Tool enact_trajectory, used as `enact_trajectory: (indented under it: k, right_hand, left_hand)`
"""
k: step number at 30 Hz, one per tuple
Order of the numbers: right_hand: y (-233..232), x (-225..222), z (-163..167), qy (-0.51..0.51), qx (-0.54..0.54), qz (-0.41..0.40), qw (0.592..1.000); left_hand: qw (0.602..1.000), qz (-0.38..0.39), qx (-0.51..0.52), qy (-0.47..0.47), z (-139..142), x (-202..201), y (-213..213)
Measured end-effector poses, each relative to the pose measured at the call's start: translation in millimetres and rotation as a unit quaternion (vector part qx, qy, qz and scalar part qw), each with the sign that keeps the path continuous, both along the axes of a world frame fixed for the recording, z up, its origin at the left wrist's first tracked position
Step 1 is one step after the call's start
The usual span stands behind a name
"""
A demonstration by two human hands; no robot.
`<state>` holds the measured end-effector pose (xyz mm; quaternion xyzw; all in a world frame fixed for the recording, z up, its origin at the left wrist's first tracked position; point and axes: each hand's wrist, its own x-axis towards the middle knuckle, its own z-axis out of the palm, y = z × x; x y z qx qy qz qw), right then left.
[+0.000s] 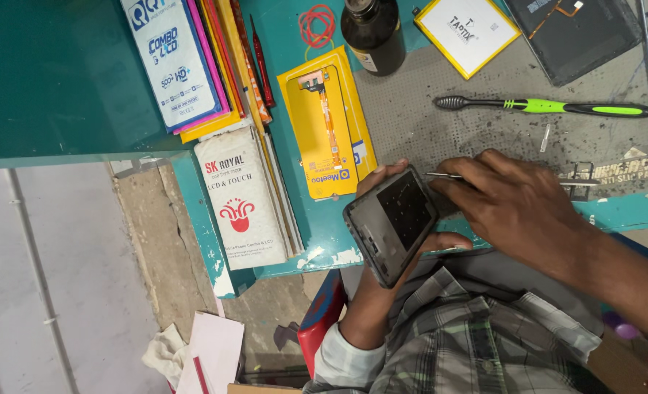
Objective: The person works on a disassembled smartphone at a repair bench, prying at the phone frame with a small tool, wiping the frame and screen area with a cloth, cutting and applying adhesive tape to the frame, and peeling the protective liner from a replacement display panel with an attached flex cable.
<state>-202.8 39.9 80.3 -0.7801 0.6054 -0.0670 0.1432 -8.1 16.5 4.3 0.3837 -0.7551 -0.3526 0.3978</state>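
Currently left hand (382, 191) cradles the opened phone (391, 222) from beneath at table edge, screen down. Light, stiff, fragile: hold by side rims. Right hand (517, 208), at 3 o'clock, pinches tweezers (444, 176) against its top edge.

A dark glass bottle (372, 35) is standing at the far edge of the teal surface (61, 80), with red rubber bands (317, 25) lying just to its left. A green-and-black brush (550, 107) is lying across the grey work mat (484, 131). A yellow card holding an orange flex strip (329, 131) is resting beside the mat. Flat parts boxes — white, pink, yellow — (193, 66) are leaning in a stack. A yellow-edged white battery (467, 31) is sitting near the bottle. Crumpled paper (193, 354) is lying on the floor.
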Motion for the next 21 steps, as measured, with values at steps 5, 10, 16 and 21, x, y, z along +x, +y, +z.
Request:
enact_trajectory:
  k: [5,10,16,21]
  right_hand:
    - [0,1,1,-0.013,-0.004,-0.001,1.000]
    - [-2,1,7,-0.030,-0.015,-0.005,0.999]
    - [-7,3,14,-0.012,-0.041,0.006,0.999]
    - [-10,5,18,-0.005,-0.016,0.009,1.000]
  left_hand:
    - [0.989,-0.022,0.097,0.113,-1,0,3]
    - [0.986,-0.018,0.104,0.132,-1,0,4]
    - [0.998,0.002,0.039,0.050,11,-3,-5]
    - [0.977,0.016,-0.126,-0.170,20,0,-9]
